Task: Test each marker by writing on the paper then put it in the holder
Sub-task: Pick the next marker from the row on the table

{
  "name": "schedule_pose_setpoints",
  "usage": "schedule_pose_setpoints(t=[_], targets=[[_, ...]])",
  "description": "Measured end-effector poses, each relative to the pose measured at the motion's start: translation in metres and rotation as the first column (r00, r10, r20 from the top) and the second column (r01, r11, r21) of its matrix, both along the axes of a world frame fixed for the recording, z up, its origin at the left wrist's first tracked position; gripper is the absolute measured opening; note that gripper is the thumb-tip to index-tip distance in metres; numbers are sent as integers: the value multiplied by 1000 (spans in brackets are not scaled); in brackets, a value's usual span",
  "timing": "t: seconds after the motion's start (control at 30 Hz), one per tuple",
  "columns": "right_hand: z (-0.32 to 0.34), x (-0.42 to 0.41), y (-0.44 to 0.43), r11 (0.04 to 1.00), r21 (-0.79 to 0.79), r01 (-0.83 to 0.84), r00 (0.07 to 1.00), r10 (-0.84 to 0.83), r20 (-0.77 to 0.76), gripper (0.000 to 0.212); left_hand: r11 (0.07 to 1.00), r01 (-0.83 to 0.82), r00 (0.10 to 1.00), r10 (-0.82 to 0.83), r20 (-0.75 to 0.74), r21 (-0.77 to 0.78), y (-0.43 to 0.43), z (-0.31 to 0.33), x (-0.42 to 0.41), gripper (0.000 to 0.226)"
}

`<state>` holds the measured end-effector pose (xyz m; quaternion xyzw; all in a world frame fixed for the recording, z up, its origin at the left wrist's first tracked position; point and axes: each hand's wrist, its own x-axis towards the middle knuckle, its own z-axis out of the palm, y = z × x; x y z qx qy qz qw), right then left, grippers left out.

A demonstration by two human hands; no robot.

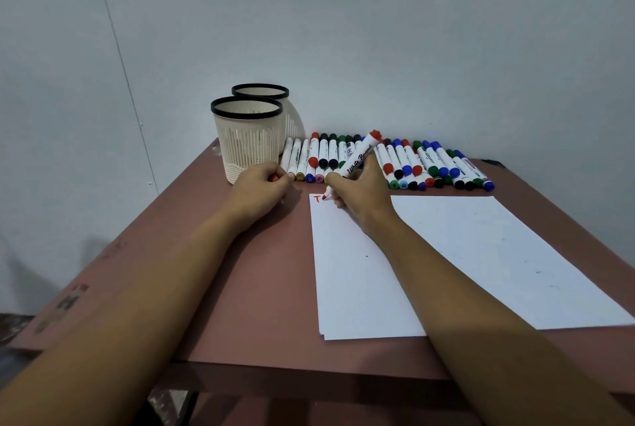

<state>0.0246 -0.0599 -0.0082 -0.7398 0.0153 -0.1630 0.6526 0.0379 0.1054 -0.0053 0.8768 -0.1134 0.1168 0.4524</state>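
Paper (481,254) on the counter (257,271) bears a red mark at its far-left corner: writing test under way. Right hand (360,195) grips the white-barrelled red marker (359,157), tip touching the sheet. Left hand (261,188) pinches a red piece (275,178), probably the cap. Next: recap, then drop into the holder (247,144) just beyond. Further markers (412,164) lie behind.

left hand (261,192): fingers curled, pinching red cap (274,178) | right hand (360,199): fingers gripping marker (359,156) | forearms (446,271): extended forward
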Motion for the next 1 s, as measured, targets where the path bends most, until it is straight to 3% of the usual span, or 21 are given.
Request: schedule_pose_setpoints(t=[0.27, 0.5, 0.63, 1.0], targets=[[-2, 2, 0, 995, -95, 26, 1000, -24, 18, 50, 1000, -2, 1000, 2, 10, 14, 0, 0, 1, 23], [-4, 4, 0, 999, -46, 6, 1000, -6, -1, 47, 1000, -6, 1000, 6, 13, 17, -1, -1, 2, 23], [-5, 7, -1, 997, -46, 59, 998, -58, 20, 59, 1000, 1, 1000, -1, 12, 19, 0, -1, 1, 23], [-4, 4, -1, 997, -63, 51, 998, -48, 42, 51, 1000, -1, 1000, 1, 15, 11, -1, -1, 1, 24]])
